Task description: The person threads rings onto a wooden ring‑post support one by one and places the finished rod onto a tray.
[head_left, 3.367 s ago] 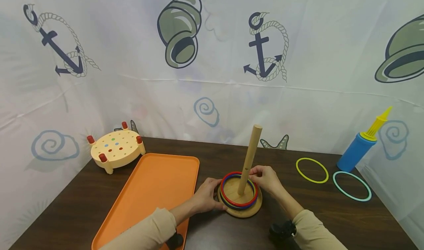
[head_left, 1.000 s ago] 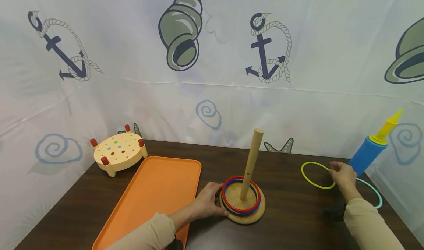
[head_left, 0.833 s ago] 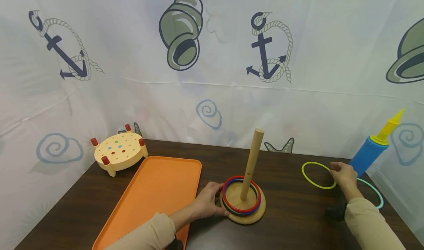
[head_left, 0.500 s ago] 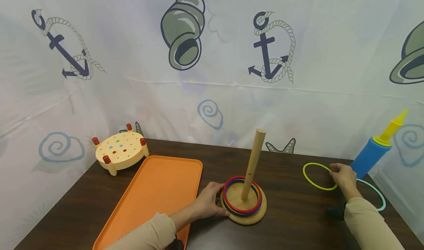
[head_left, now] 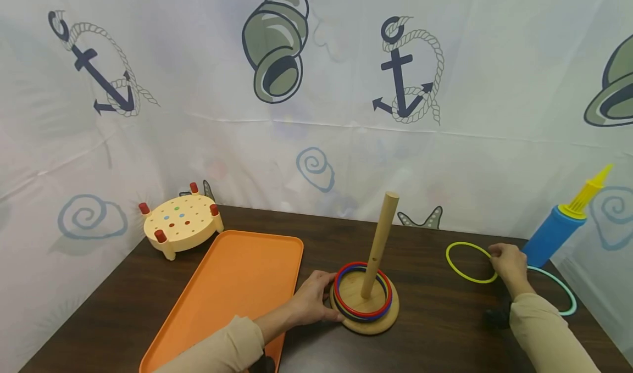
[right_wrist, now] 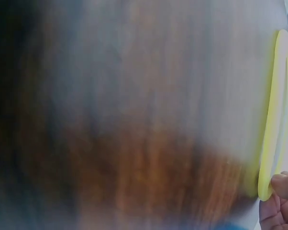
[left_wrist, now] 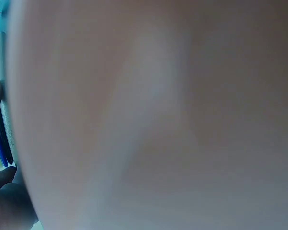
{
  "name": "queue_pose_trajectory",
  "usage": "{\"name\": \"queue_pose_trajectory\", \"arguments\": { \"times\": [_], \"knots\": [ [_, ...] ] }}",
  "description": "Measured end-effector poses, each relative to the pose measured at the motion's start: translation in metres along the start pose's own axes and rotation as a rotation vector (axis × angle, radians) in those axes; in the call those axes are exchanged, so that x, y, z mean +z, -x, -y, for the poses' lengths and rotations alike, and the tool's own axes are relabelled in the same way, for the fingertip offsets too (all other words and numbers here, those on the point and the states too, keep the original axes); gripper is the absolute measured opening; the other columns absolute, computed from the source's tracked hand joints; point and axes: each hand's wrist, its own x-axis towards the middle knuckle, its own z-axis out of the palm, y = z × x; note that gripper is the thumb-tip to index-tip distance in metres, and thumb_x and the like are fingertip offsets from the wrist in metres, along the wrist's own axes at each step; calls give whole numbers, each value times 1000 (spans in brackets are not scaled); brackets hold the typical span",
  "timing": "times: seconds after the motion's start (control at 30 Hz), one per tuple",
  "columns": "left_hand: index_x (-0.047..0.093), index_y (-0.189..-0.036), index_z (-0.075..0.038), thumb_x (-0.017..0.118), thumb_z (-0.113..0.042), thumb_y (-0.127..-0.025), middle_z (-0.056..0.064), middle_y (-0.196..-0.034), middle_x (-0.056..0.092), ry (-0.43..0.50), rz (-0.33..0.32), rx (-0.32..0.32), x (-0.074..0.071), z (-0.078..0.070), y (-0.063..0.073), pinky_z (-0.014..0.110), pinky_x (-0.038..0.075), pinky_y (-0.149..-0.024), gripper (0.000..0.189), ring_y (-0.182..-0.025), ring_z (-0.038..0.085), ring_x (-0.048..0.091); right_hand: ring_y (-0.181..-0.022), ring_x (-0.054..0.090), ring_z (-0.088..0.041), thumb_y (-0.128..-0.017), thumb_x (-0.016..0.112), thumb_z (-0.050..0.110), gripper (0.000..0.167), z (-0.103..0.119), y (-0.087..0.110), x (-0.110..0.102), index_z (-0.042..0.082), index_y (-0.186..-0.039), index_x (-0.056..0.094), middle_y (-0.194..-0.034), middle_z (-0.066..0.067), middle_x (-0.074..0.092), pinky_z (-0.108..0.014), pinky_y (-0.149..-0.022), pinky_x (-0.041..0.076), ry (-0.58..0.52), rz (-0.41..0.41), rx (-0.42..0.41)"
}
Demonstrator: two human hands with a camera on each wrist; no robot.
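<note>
A wooden ring-toss stand (head_left: 379,252) with a round base and a tall post stands mid-table in the head view. Around its post lie several stacked rings, a red ring (head_left: 343,301) on top and a blue ring (head_left: 387,310) below. My left hand (head_left: 311,301) grips the near-left side of the base, thumb in front and fingers behind. To the right, my right hand (head_left: 510,263) pinches the right side of a yellow ring (head_left: 457,272); the right wrist view shows thumb and finger on the yellow ring (right_wrist: 269,129). A pale turquoise ring (head_left: 570,296) lies beside that hand.
A long orange tray (head_left: 247,268) lies left of the stand. Behind it sits a cream round toy (head_left: 183,222) with red-tipped legs. At the right back, a blue pump (head_left: 551,238) with a yellow top stands by the curtain (head_left: 346,60).
My right hand has gone from the stand to the yellow ring at the right and taken hold of it. Lately the ring has shifted slightly left. My left hand has stayed on the base.
</note>
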Motion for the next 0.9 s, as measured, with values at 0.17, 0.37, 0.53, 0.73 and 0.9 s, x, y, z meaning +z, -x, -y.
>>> {"name": "queue_pose_trajectory", "arguments": {
  "times": [0.17,0.37,0.53,0.73,0.9],
  "knots": [
    [47,-131,9,85,-7,-65,16,-121,44,-1,1,2,0,-1,0,33,49,-91,78,-112,30,48,-92,52,-46,-83,53,-3,24,1,3,0,-16,-102,61,-100,-33,60,-50,-74,44,-19,-23,14],
    [47,-131,9,85,-9,-65,16,-121,44,-17,3,6,0,-1,0,34,49,-91,78,-112,30,48,-94,52,-46,-84,57,0,23,3,7,1,-15,-101,63,-100,-32,62,-51,-76,41,-72,-27,23],
    [47,-131,9,84,-8,-65,16,-120,44,-9,5,8,1,0,0,35,49,-91,77,-112,30,48,-95,49,-47,-85,58,1,23,7,12,-1,-14,-102,63,-97,-31,63,-51,-77,37,-119,-23,40],
    [46,-132,10,85,-7,-65,16,-119,44,-10,10,-5,1,-2,0,33,48,-92,79,-111,30,49,-79,55,-33,-87,59,3,22,16,18,-7,-13,-101,65,-88,-26,66,-35,-61,45,-181,-33,63],
    [45,-132,9,85,-10,-65,15,-118,44,-30,19,-12,0,-2,0,32,49,-91,80,-111,30,49,-67,58,-22,-88,61,4,21,22,19,-13,-11,-101,66,-82,-21,68,-28,-51,47,-236,-40,65]
  ]
}}
